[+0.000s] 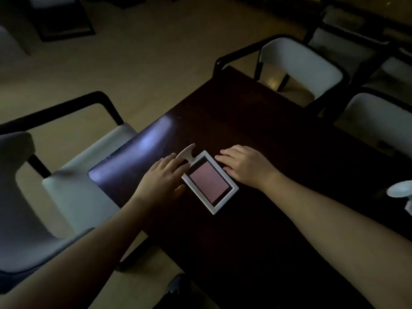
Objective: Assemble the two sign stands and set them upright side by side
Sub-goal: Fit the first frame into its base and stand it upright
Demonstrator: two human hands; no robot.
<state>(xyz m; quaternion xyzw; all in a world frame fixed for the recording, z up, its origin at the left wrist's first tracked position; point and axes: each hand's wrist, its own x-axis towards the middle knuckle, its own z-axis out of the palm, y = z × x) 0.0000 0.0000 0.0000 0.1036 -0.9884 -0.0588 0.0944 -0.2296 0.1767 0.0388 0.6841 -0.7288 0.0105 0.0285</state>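
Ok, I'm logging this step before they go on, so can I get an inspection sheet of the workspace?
Surface: dark table, dimly lit, glare patch at its left corner.
Job's things: white frame with pink insert lies flat; base piece at its far end. A second white piece at the right edge, cut off.
Clutter: nothing seen.
Grippers: left hand and right hand flat, open, either side of the frame.
Cables: nothing seen.
Surroundings: chairs around the table, pale floor.
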